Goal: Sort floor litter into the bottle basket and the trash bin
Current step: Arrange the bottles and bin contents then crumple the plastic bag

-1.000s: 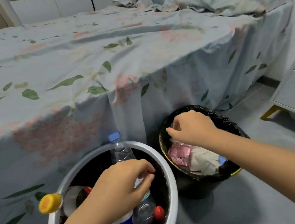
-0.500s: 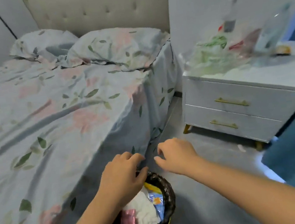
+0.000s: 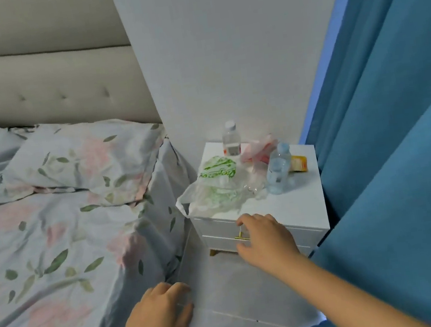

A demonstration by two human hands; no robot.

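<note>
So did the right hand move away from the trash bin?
Yes. The right hand was over the bin by the bed; it now reaches toward the white nightstand, in front of its drawers, holding nothing.

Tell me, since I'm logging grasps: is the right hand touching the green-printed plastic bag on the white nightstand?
Apart. The head view shows the right hand below the green-printed plastic bag, bare nightstand top between them.

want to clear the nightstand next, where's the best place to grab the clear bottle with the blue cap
Grip the clear bottle around its middle, coming from the front with the right hand, which is nearest. It stands roughly upright near the front of the nightstand, with open top in front; the plastic bag crowds its left and a yellow box sits behind.
</note>
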